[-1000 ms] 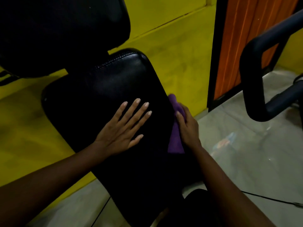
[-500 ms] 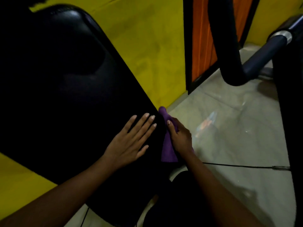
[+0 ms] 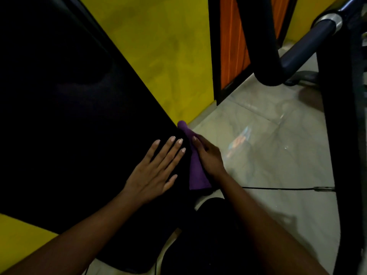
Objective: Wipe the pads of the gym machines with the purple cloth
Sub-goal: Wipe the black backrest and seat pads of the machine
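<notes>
A large black machine pad (image 3: 75,108) fills the left half of the view. My left hand (image 3: 155,171) lies flat on its lower right part, fingers straight and spread. My right hand (image 3: 208,155) grips the purple cloth (image 3: 195,171) and presses it against the pad's right side edge. The cloth runs along that edge, its upper tip poking out beyond my fingers. The underside of my right hand is hidden.
A yellow wall (image 3: 158,46) stands behind the pad, with an orange panel (image 3: 234,46) in a black frame beside it. Dark padded machine bars (image 3: 264,46) and a black upright (image 3: 337,116) stand at the right. Pale tiled floor (image 3: 268,155) lies between, crossed by a thin cable (image 3: 278,188).
The view has swung closer and to the right, so the pad fills more of the frame. My right hand with the cloth has slid down the pad's side edge; my left hand stays flat.
</notes>
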`<action>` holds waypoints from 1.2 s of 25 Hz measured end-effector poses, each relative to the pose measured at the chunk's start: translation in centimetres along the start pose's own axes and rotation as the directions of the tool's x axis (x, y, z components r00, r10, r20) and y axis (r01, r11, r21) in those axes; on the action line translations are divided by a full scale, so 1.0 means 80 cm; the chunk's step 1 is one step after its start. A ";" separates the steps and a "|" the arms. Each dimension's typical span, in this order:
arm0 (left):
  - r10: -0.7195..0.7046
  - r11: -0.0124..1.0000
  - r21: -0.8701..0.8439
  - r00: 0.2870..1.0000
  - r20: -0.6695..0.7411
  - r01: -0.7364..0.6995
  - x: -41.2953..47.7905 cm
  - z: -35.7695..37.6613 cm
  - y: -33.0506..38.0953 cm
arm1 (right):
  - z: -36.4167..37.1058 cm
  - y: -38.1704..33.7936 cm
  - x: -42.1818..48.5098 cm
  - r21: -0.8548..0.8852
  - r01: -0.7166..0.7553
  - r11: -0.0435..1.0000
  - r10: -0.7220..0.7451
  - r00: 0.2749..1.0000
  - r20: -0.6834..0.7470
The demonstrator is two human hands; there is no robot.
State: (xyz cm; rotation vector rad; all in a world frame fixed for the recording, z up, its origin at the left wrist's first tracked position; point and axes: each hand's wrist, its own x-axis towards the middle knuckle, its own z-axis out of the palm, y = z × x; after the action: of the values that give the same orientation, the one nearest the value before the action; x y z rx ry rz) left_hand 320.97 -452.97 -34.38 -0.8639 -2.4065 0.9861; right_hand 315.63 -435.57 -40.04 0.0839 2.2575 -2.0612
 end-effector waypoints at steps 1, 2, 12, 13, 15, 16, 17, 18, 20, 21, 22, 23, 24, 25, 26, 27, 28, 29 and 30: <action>0.006 1.000 -0.003 1.000 -0.001 -0.006 0.001 0.004 0.006 | -0.005 0.022 -0.001 -0.002 -0.027 1.000 0.027 1.000 -0.006; 0.019 1.000 -0.005 1.000 -0.004 -0.019 0.003 0.009 0.011 | -0.009 0.046 -0.003 0.000 -0.056 0.998 0.056 0.998 -0.006; 0.111 0.993 0.047 0.993 -0.047 -0.109 -0.001 0.029 0.033 | -0.034 0.100 -0.005 -0.145 -0.215 0.966 0.220 0.975 0.016; 0.104 0.994 0.046 0.993 -0.052 -0.102 -0.001 0.029 0.034 | -0.030 0.087 -0.004 -0.128 -0.153 0.980 0.156 0.988 0.015; 0.100 0.994 0.051 0.993 -0.064 -0.097 0.000 0.031 0.035 | -0.021 0.077 -0.003 -0.039 -0.096 0.995 0.096 0.995 0.017; 0.099 0.994 0.048 0.993 -0.066 -0.096 0.000 0.030 0.035 | -0.019 0.085 -0.002 0.016 -0.121 0.993 0.121 0.992 0.021; 0.100 0.994 0.042 0.993 -0.063 -0.098 -0.001 0.030 0.035 | -0.019 0.097 -0.002 0.045 -0.176 0.983 0.176 0.984 0.008; 0.100 0.994 0.051 0.993 -0.061 -0.097 -0.001 0.030 0.035 | -0.021 0.111 -0.002 0.046 -0.232 0.972 0.232 0.973 -0.009; 0.096 0.994 0.066 0.994 -0.050 -0.092 0.001 0.030 0.036 | -0.027 0.133 -0.010 -0.021 -0.314 0.949 0.313 0.948 -0.053; 0.093 0.993 0.071 0.995 -0.040 -0.090 0.001 0.030 0.037 | -0.030 0.138 -0.016 -0.068 -0.322 0.944 0.316 0.944 -0.092; 0.090 0.993 0.079 0.996 -0.028 -0.088 0.001 0.029 0.039 | -0.030 0.138 -0.020 -0.117 -0.297 0.948 0.281 0.950 -0.134; 0.089 0.994 0.072 0.996 -0.012 -0.088 0.001 0.028 0.040 | -0.028 0.129 -0.025 -0.163 -0.258 0.952 0.231 0.959 -0.166; 0.084 0.996 0.041 0.996 0.003 -0.084 0.002 0.025 0.039 | -0.026 0.115 -0.029 -0.217 -0.208 0.954 0.168 0.968 -0.189; 0.073 0.997 -0.011 0.997 0.013 -0.073 0.002 0.023 0.037 | -0.022 0.103 -0.032 -0.262 -0.160 0.952 0.109 0.974 -0.201; 0.052 0.996 -0.072 0.998 0.024 -0.051 0.003 0.020 0.036 | -0.021 0.089 -0.038 -0.304 -0.107 0.947 0.046 0.978 -0.202; 0.017 0.989 -0.150 0.999 0.041 -0.011 0.005 0.013 0.037 | -0.021 0.074 -0.047 -0.322 -0.060 0.945 -0.009 0.978 -0.208; -0.034 0.965 -0.258 0.998 0.053 0.047 0.007 0.002 0.039 | -0.021 0.060 -0.058 -0.318 -0.014 0.948 -0.057 0.976 -0.212; -0.099 0.903 -0.412 0.993 0.066 0.118 0.008 -0.014 0.040 | -0.022 0.044 -0.071 -0.301 0.041 0.953 -0.106 0.974 -0.203; -0.183 0.768 -0.608 0.979 0.095 0.202 0.010 -0.033 0.039 | -0.024 0.023 -0.085 -0.274 0.109 0.955 -0.161 0.971 -0.175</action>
State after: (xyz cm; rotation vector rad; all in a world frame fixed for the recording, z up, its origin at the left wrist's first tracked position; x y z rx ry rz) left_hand 323.08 -449.43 -34.79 -0.7695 -2.8156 0.1063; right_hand 322.57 -433.42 -41.02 0.1220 2.7082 -1.8637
